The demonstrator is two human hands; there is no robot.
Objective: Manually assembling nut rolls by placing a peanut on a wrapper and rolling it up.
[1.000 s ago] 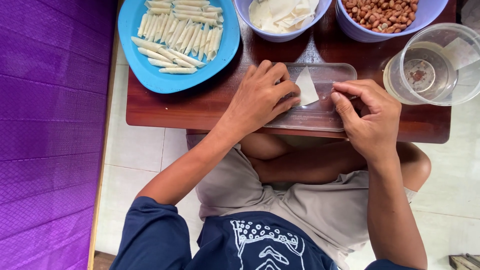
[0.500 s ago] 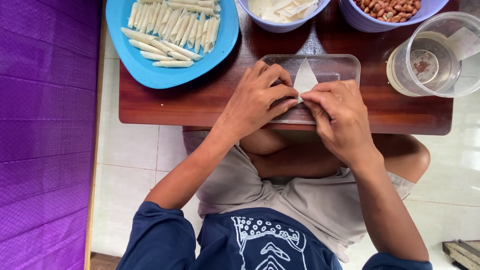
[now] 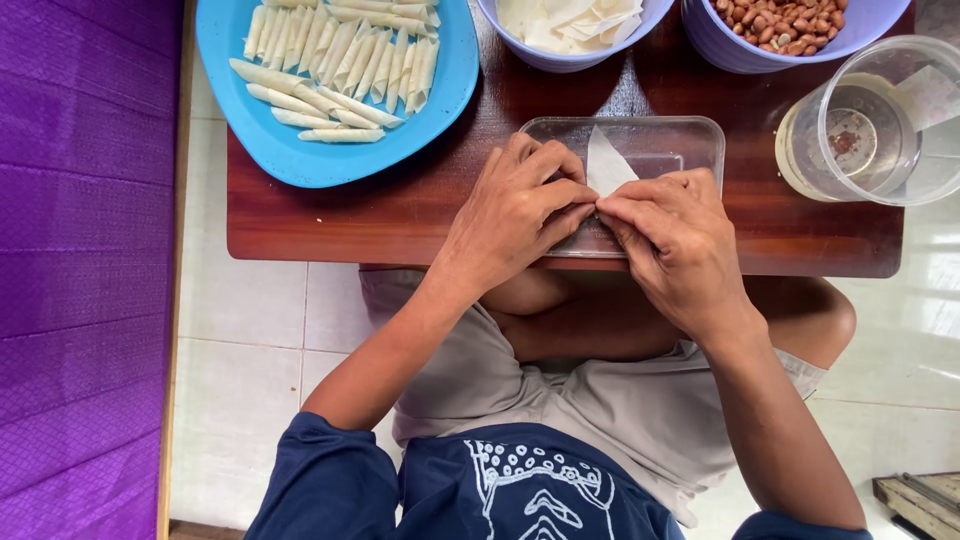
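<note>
A thin white triangular pastry wrapper lies on a clear plastic lid on the low brown wooden table. My left hand and my right hand meet fingertip to fingertip at the wrapper's near edge and pinch it. Only the wrapper's far tip shows; its near part is hidden under my fingers. What lies inside the fold cannot be seen.
A blue plate with several thin rolled pastry sticks sits at the far left. Two lilac bowls stand at the back, one with wrappers, one with peanuts. A clear plastic jar stands right. A purple cloth hangs left.
My right hand has moved left and joined the left hand at the wrapper's near edge. The wrapper, flat and mostly visible before, is now largely covered by my fingers.
</note>
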